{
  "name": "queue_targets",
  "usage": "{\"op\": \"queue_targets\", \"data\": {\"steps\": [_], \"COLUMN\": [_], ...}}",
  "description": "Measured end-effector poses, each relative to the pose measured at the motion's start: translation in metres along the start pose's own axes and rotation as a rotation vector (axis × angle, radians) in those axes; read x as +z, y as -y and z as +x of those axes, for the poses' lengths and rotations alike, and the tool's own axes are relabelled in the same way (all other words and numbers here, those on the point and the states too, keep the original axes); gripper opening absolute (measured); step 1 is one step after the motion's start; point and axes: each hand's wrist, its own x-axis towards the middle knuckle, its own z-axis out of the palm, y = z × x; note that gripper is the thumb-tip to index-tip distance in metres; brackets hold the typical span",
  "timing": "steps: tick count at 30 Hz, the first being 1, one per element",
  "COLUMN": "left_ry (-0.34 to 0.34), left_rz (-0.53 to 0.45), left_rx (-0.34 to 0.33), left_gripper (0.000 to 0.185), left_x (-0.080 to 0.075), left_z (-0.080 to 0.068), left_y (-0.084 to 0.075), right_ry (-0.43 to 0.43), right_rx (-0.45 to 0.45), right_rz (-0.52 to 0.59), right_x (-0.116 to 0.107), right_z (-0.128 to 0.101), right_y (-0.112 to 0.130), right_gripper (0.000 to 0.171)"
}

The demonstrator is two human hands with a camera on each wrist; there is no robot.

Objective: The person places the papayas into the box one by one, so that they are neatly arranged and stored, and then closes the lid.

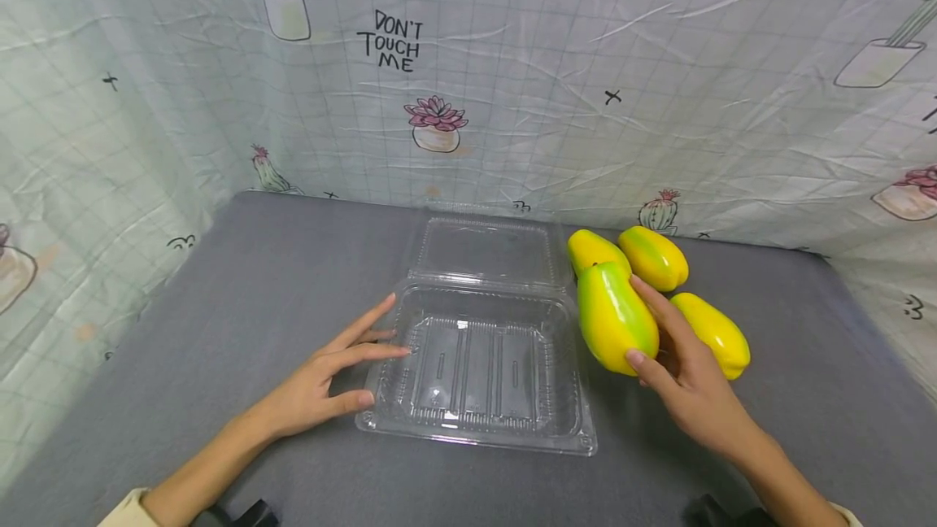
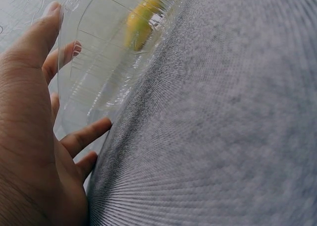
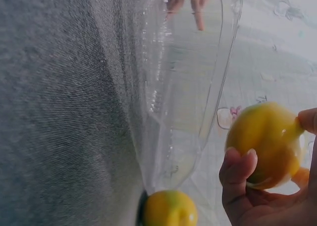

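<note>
A yellow-green papaya [image 1: 617, 317] is in my right hand [image 1: 691, 385], gripped between thumb and fingers. In the right wrist view the held papaya [image 3: 265, 144] is up off the table, beside the right wall of a clear plastic clamshell box [image 1: 479, 429]. The box stands with its lid [image 1: 485, 250] folded back flat, away from me; its tray holds nothing. At the box's left rim is my left hand [image 1: 329, 376], fingers spread and mostly straight. In the left wrist view its thumb and fingertips [image 2: 69, 52] lie right along the clear wall.
Behind and to the right of the held papaya lie three more papayas: one partly hidden behind it [image 1: 594, 249], one at the back [image 1: 655, 259], one at the right [image 1: 712, 336]. A printed cloth [image 1: 512, 104] hangs behind the grey table [image 1: 293, 267].
</note>
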Motion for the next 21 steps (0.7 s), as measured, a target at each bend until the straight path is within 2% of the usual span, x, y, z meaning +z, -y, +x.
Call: {"op": "queue_targets", "data": {"steps": [5,12,21], "left_ry": [-0.004,0.002,-0.001], "left_rz": [0.004,0.021,0.018], "left_rx": [0.006,-0.009,-0.001], "left_gripper": [0.041,0.041,0.041], "left_x": [-0.001,0.0,0.001], "left_z": [0.001,-0.001,-0.001], "left_y": [-0.001,0.0,0.001], "right_ry": [0.025,0.042,0.068], "right_rx": [-0.075,-0.219,-0.309], "right_rz": [0.003,0.012,-0.047], "right_x": [0.006,0.021,0.034], "right_z": [0.008,0.02,0.033], "right_y": [0.004,0.03,0.035], "right_gripper": [0.073,0.068,0.072]}}
